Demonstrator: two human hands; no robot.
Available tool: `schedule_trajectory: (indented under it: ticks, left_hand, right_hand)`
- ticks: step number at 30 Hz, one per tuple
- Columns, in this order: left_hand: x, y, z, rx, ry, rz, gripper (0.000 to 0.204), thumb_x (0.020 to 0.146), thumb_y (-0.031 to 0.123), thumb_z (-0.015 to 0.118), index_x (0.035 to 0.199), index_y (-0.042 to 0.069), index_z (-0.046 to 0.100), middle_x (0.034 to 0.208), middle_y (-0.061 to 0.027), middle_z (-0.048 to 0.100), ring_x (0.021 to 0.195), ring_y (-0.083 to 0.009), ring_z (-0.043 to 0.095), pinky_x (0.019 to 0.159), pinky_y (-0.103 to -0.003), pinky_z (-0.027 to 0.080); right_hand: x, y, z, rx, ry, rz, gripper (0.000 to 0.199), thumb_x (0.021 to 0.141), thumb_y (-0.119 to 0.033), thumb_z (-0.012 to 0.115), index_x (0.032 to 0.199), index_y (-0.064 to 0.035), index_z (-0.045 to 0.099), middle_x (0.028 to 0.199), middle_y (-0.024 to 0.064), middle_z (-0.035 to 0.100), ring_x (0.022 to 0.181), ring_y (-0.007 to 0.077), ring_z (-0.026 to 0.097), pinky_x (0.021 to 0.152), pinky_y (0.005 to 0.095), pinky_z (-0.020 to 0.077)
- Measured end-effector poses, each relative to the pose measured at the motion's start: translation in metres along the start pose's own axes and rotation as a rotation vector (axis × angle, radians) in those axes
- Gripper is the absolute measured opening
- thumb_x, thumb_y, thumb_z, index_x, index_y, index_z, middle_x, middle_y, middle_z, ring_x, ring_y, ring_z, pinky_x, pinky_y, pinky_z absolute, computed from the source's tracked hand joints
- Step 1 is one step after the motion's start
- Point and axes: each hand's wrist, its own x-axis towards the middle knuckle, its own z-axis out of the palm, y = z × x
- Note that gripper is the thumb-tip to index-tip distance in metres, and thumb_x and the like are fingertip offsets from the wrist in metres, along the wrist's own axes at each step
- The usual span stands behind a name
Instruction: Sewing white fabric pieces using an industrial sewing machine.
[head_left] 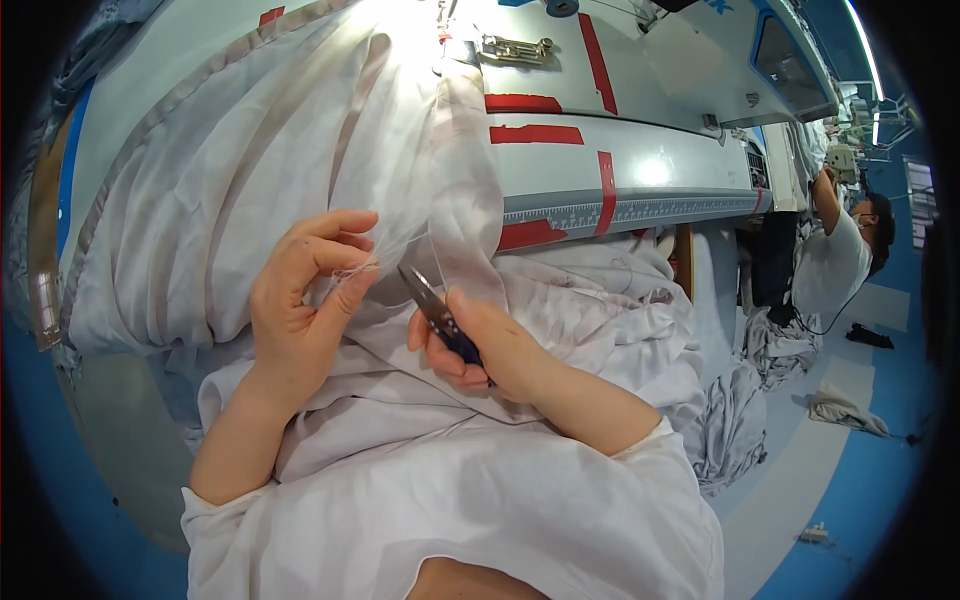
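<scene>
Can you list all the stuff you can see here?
white fabric: one big bundle, white, draped over the table and lap
thread snips: one, dark blue handle, in the right hand
loose thread: one, pale, pinched by the left hand
table: one, pale grey with red tape strips, behind the fabric
co-worker: one, white shirt, far right
left hand: one, pinching the thread
right hand: one, gripping the snips
</scene>
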Motion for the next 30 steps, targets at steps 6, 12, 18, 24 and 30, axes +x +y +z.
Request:
schedule_trajectory:
  ticks: [6, 12, 18, 24, 30]
  left_hand:
    - [0.005, -0.003, 0.001, 0.181, -0.072, 0.189, 0.008, 0.079, 0.002, 0.065, 0.084, 0.003, 0.058, 0.111, -0.0158, 0.061, 0.089, -0.023, 0.061, 0.075, -0.03, 0.049]
    - [0.008, -0.007, -0.002, 0.302, -0.217, 0.473, 0.012, 0.073, -0.002, 0.065, 0.081, 0.002, 0.057, 0.103, -0.0151, 0.064, 0.086, -0.0258, 0.063, 0.069, -0.033, 0.052]
    - [0.007, -0.006, 0.002, 0.177, -0.32, 0.487, 0.012, 0.07, -0.007, 0.06, 0.079, 0.0, 0.057, 0.085, -0.012, 0.065, 0.073, -0.0262, 0.064, 0.062, -0.032, 0.052]
    - [-0.009, -0.003, 0.001, 0.148, -0.393, 0.506, 0.014, 0.076, -0.007, 0.06, 0.086, 0.002, 0.054, 0.081, -0.0128, 0.064, 0.069, -0.0243, 0.063, 0.06, -0.031, 0.051]
    - [-0.014, -0.005, -0.005, 0.155, -0.385, 0.488, 0.019, 0.067, -0.007, 0.062, 0.084, 0.0, 0.055, 0.082, -0.0112, 0.063, 0.069, -0.0257, 0.062, 0.059, -0.03, 0.051]
  right_hand:
    - [0.014, -0.012, -0.009, 0.174, 0.008, 0.098, 0.057, 0.095, -0.056, 0.03, 0.091, -0.0036, 0.053, 0.058, -0.0035, 0.04, 0.043, 0.0038, 0.028, 0.037, 0.0182, 0.0213]
    - [0.026, -0.035, -0.013, 0.223, 0.0, -0.013, 0.055, 0.095, -0.055, 0.032, 0.088, -0.0056, 0.054, 0.056, -0.0038, 0.039, 0.042, 0.0041, 0.028, 0.036, 0.0177, 0.0221]
    - [0.027, -0.032, -0.023, 0.282, -0.018, -0.002, 0.052, 0.096, -0.052, 0.033, 0.084, -0.0064, 0.054, 0.054, -0.0031, 0.039, 0.041, 0.0038, 0.027, 0.035, 0.017, 0.0209]
    - [0.01, -0.036, -0.02, 0.337, -0.003, -0.035, 0.051, 0.097, -0.05, 0.033, 0.082, -0.006, 0.053, 0.051, -0.0035, 0.036, 0.04, 0.0037, 0.026, 0.034, 0.017, 0.0201]
    - [0.0, -0.033, -0.026, 0.302, -0.023, -0.053, 0.052, 0.097, -0.05, 0.031, 0.08, -0.0055, 0.052, 0.051, -0.0037, 0.035, 0.04, 0.004, 0.025, 0.035, 0.0178, 0.0183]
